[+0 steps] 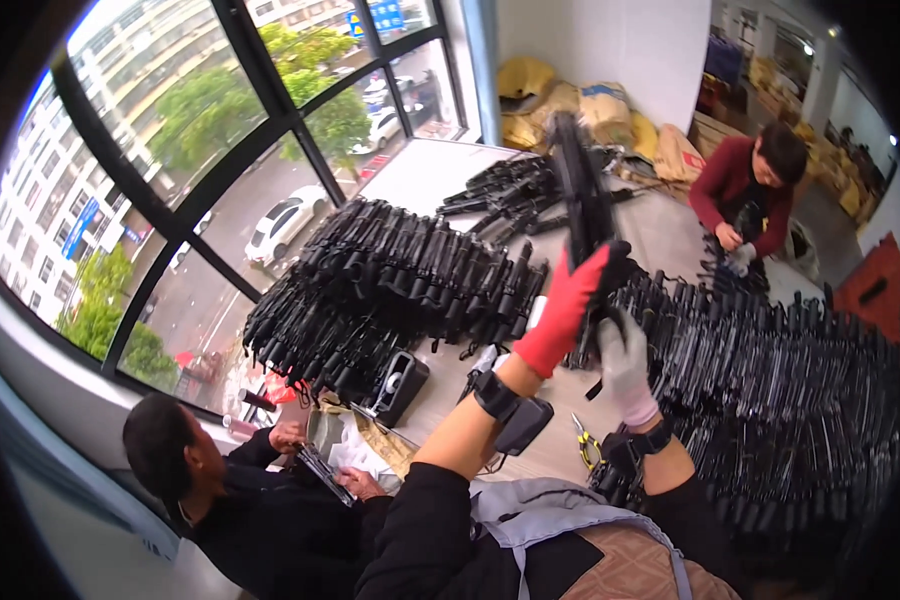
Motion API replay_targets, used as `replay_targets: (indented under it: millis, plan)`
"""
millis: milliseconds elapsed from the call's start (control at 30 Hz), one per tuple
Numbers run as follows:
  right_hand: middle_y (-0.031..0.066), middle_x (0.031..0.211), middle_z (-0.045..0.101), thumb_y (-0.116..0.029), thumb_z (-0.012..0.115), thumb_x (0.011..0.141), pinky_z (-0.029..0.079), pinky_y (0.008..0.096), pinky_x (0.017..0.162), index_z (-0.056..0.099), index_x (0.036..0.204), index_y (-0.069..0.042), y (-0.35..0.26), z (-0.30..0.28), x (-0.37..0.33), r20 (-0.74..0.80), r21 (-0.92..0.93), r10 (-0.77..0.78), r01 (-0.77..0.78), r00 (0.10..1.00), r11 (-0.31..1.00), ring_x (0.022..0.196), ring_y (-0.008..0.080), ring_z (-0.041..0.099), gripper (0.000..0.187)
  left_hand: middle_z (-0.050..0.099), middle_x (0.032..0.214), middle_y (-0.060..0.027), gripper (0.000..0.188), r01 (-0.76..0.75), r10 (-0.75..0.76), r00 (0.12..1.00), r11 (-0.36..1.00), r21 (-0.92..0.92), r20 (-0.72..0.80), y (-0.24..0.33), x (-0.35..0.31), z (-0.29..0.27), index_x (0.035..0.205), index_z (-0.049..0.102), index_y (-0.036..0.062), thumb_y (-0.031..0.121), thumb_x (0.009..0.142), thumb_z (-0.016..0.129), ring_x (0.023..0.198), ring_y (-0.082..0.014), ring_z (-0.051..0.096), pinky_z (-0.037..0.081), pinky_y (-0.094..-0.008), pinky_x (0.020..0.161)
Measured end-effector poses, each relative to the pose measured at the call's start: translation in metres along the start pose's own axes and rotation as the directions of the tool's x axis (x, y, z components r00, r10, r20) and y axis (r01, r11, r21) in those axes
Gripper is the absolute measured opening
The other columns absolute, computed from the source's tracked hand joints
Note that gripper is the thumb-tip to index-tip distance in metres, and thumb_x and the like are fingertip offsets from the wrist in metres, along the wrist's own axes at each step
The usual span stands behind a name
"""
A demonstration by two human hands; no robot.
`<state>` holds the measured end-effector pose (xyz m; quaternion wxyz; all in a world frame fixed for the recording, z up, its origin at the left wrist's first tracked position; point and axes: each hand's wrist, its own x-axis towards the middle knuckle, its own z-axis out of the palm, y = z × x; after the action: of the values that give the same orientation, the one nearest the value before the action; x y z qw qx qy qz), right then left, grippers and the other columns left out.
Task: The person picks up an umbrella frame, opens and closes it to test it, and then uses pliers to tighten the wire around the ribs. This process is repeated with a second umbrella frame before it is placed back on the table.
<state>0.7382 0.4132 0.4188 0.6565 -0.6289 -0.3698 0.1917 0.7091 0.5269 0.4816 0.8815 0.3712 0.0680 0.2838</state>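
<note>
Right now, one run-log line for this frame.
left hand: red-gloved, holding black bundle, blurred | right hand: pale-gloved, near bundle's lower end, contact unclear | table: black stacks, yellow-handled pliers

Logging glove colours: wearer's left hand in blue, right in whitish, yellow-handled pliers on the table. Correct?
One colour is wrong: the head view shows the left hand in a red glove. Rest stands: right hand in whitish, yellow-handled pliers on the table.
</note>
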Motion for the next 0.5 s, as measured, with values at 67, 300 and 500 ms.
replay_targets:
  millis: [67,300,500]
  plan:
    - [0.0027,0.078,0.058,-0.028,0.051,0.099,0.041,0.0239,0.056,0.055,0.105,0.001,-0.005,-0.001,0.018,-0.083,-0.035,-0.134,0.132,0.987,0.991,0.064,0.009,0.051,0.03,0.063,0.085,-0.006,0.025,-0.036,0.036,0.999,0.999,0.036,0.004,-0.012,-0.006,-0.002,0.098,0.06,0.0027,0.027,0.092,0.064,0.069,-0.0161,0.061,0.051,-0.0268,0.067]
    - [0.0052,0.089,0.058,-0.03,0.046,0.102,0.042,0.025,0.064,0.057,0.109,0.0,0.025,0.009,0.018,-0.109,-0.196,-0.359,0.334,0.927,0.922,0.076,0.0077,0.052,0.032,0.063,0.086,-0.0043,0.027,-0.056,0.076,0.996,0.942,0.33,-0.047,-0.034,-0.01,-0.021,0.099,0.061,0.0021,0.028,0.092,0.066,0.072,-0.0106,0.059,0.049,-0.0247,0.067]
    - [0.005,0.086,0.058,-0.03,0.046,0.101,0.043,0.0255,0.065,0.057,0.108,-0.001,0.022,-0.002,-0.006,-0.023,0.232,0.036,-0.03,0.999,0.972,0.075,0.008,0.053,0.031,0.059,0.078,0.0014,0.03,-0.2,0.251,0.966,0.879,0.433,-0.063,-0.048,-0.027,-0.017,0.098,0.06,0.0015,0.03,0.091,0.067,0.069,-0.0064,0.052,0.043,-0.0229,0.064]
